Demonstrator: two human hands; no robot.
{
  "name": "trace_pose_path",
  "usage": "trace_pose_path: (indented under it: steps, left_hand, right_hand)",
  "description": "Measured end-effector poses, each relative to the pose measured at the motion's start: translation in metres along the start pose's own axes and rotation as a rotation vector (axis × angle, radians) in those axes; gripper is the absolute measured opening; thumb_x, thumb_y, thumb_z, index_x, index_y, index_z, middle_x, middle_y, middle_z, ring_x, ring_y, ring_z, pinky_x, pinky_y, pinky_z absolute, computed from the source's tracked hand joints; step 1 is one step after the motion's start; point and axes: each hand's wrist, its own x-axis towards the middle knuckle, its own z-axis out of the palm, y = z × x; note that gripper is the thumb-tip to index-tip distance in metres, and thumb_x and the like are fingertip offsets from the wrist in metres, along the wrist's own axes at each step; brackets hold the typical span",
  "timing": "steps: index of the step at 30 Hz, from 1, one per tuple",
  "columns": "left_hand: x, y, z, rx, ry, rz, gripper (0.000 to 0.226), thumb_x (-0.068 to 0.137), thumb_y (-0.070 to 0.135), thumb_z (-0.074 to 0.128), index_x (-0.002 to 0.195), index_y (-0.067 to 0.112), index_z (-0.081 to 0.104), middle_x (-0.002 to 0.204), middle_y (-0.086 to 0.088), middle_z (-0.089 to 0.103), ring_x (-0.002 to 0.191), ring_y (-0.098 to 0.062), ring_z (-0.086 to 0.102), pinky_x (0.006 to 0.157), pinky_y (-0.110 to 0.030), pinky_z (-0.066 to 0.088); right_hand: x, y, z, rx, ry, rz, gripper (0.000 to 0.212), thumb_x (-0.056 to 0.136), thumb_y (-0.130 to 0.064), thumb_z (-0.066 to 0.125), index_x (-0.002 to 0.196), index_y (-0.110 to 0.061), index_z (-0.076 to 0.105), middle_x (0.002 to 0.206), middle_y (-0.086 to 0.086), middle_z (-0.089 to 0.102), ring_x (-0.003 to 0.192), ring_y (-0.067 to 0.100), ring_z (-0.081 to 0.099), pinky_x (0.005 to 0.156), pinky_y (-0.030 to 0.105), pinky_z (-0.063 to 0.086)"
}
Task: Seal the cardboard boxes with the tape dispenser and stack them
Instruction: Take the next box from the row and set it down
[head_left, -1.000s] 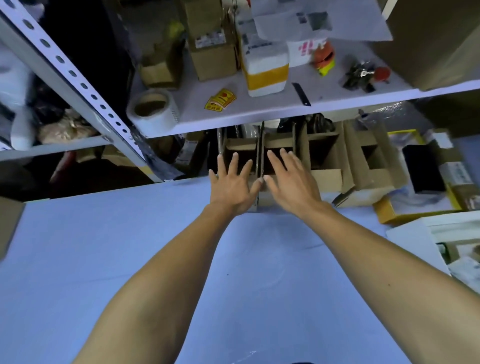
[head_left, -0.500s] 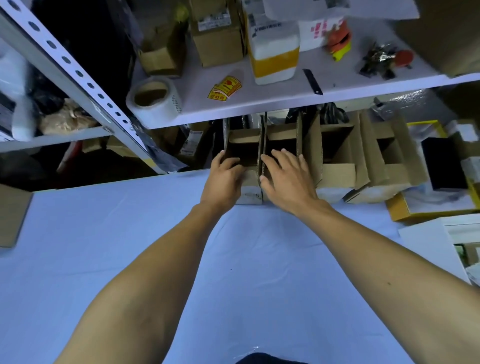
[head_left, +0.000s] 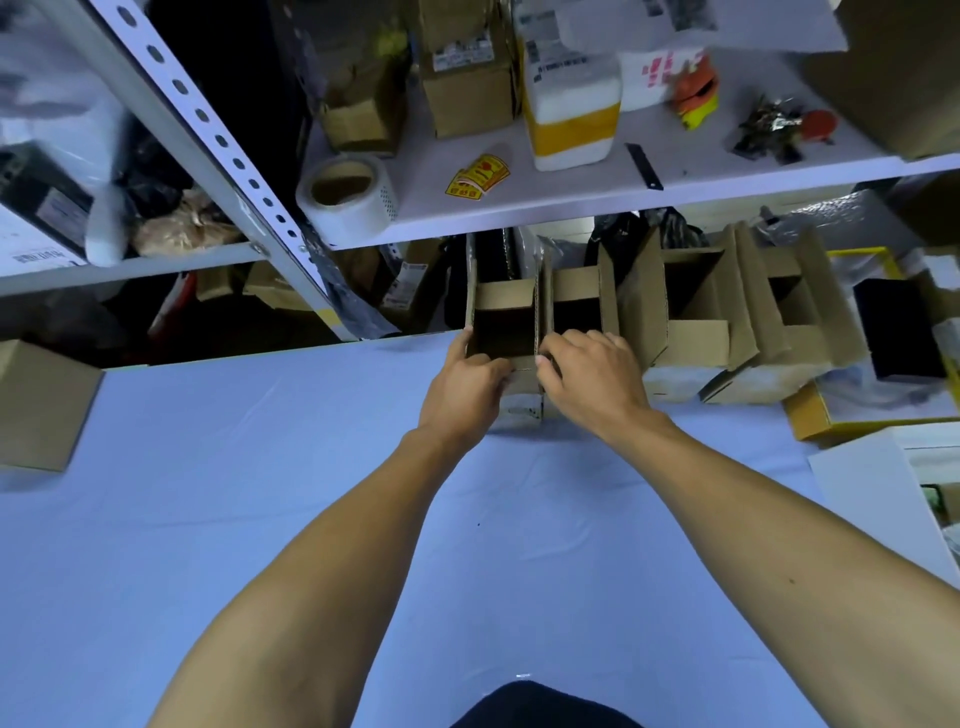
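So at the far edge of the blue surface (head_left: 260, 493), tucked just under the white shelf (head_left: 571, 202), there's a row of little open cardboard boxes, flaps standing up. The leftmost box (head_left: 506, 325) is the one I'm going for. Judging by the thin corrugated walls and the empty-looking inside, it should weigh next to nothing and be stiff enough along the folds, but the flaps will flop and the walls will cave if I squeeze hard. Best place to hold is low on the side walls near the corners, not by the flaps.

My left hand (head_left: 465, 387) is curled around the box's left front corner, thumb hooked over the near rim, fingers wrapped on the outer wall. Wrist is straight, forearm stretched well out over the surface.

My right hand (head_left: 589, 376) is reaching in from the other side, fingers bent and pinching the divide where this box touches the next box (head_left: 576, 299), so I can't tell exactly which wall it has. That arm's stretched out too, angled inward.

Haven't spotted a tape dispenser for sure; there's a white tape roll (head_left: 347, 200) up on the shelf.
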Motion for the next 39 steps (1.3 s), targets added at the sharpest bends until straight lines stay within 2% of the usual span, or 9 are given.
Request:
trace_pose_path:
  steps: [7, 10, 16, 20, 24, 27, 30, 33, 39]
  left_hand:
    - [-0.025, 0.004, 0.006, -0.064, 0.106, 0.023, 0.008, 0.09, 0.01, 0.066, 0.091, 0.005, 0.073, 0.089, -0.01, 0.064, 0.119, -0.043, 0.052, 0.094, -0.049, 0.051]
    - [-0.024, 0.002, 0.005, -0.144, 0.168, -0.027, 0.028, 0.089, 0.012, 0.068, 0.115, 0.003, 0.069, 0.12, -0.014, 0.06, 0.119, -0.032, 0.051, 0.099, -0.03, 0.04]
    - [-0.009, -0.003, -0.003, -0.186, 0.124, -0.164, 0.053, 0.084, 0.006, 0.065, 0.136, 0.005, 0.053, 0.146, -0.017, 0.038, 0.13, -0.033, 0.043, 0.1, -0.035, 0.045]
    - [0.013, 0.004, 0.001, -0.265, 0.124, -0.376, 0.077, 0.076, -0.002, 0.064, 0.146, 0.005, 0.034, 0.141, -0.02, 0.039, 0.123, -0.035, 0.045, 0.096, -0.038, 0.046]
    - [0.017, 0.006, 0.006, -0.219, 0.104, -0.471, 0.052, 0.076, -0.002, 0.065, 0.124, 0.002, 0.045, 0.121, -0.019, 0.049, 0.107, -0.038, 0.051, 0.084, -0.038, 0.046]
    - [0.012, 0.006, 0.014, -0.288, 0.135, -0.439, 0.058, 0.076, -0.005, 0.062, 0.131, 0.002, 0.044, 0.125, -0.017, 0.045, 0.105, -0.033, 0.049, 0.079, -0.03, 0.042]
    - [0.007, 0.007, 0.026, -0.392, 0.124, -0.329, 0.066, 0.084, -0.004, 0.054, 0.147, 0.004, 0.035, 0.145, -0.016, 0.037, 0.122, -0.029, 0.044, 0.092, -0.019, 0.034]
    - [0.003, -0.001, 0.031, -0.498, -0.016, -0.29, 0.069, 0.094, 0.001, 0.046, 0.157, 0.007, 0.019, 0.165, -0.008, 0.014, 0.152, -0.016, 0.009, 0.115, -0.015, 0.009]
    - [0.007, -0.005, 0.028, -0.645, -0.068, -0.377, 0.06, 0.104, 0.026, 0.044, 0.159, 0.015, 0.019, 0.168, 0.0, 0.003, 0.153, -0.01, 0.004, 0.118, -0.022, 0.007]
  right_hand:
    - [-0.029, -0.011, 0.001, -0.037, -0.056, 0.033, 0.024, 0.099, -0.029, 0.046, 0.115, -0.017, 0.061, 0.106, 0.006, 0.067, 0.103, 0.03, 0.059, 0.111, 0.056, 0.031]
    - [-0.032, -0.014, 0.0, -0.04, -0.077, 0.027, 0.034, 0.101, -0.035, 0.043, 0.126, -0.018, 0.058, 0.124, 0.004, 0.062, 0.119, 0.029, 0.053, 0.115, 0.059, 0.022]
    - [-0.024, -0.019, 0.0, -0.164, -0.114, -0.014, 0.052, 0.097, -0.045, 0.049, 0.137, -0.013, 0.052, 0.151, 0.01, 0.041, 0.138, 0.029, 0.037, 0.118, 0.059, 0.015]
    - [-0.014, -0.028, 0.008, -0.242, -0.083, -0.004, 0.046, 0.087, -0.034, 0.056, 0.121, -0.005, 0.062, 0.133, 0.014, 0.052, 0.117, 0.033, 0.05, 0.108, 0.055, 0.035]
    - [-0.011, -0.032, 0.012, -0.307, -0.032, 0.023, 0.034, 0.073, -0.028, 0.066, 0.1, -0.007, 0.063, 0.107, 0.012, 0.055, 0.095, 0.03, 0.052, 0.085, 0.045, 0.045]
    - [-0.007, -0.033, 0.016, -0.33, -0.004, -0.022, 0.035, 0.072, -0.028, 0.07, 0.099, -0.008, 0.061, 0.106, 0.011, 0.054, 0.098, 0.03, 0.051, 0.086, 0.045, 0.046]
    - [-0.008, -0.037, 0.025, -0.336, -0.034, -0.081, 0.041, 0.077, -0.032, 0.072, 0.11, -0.008, 0.064, 0.124, 0.012, 0.056, 0.124, 0.032, 0.049, 0.104, 0.05, 0.04]
    - [-0.011, -0.034, 0.033, -0.324, -0.097, -0.121, 0.051, 0.083, -0.037, 0.067, 0.126, -0.009, 0.062, 0.139, 0.009, 0.056, 0.143, 0.032, 0.036, 0.114, 0.054, 0.031]
    - [-0.013, -0.026, 0.027, -0.394, -0.257, -0.206, 0.063, 0.091, -0.042, 0.056, 0.144, -0.009, 0.048, 0.145, 0.005, 0.048, 0.152, 0.035, 0.009, 0.12, 0.058, 0.006]
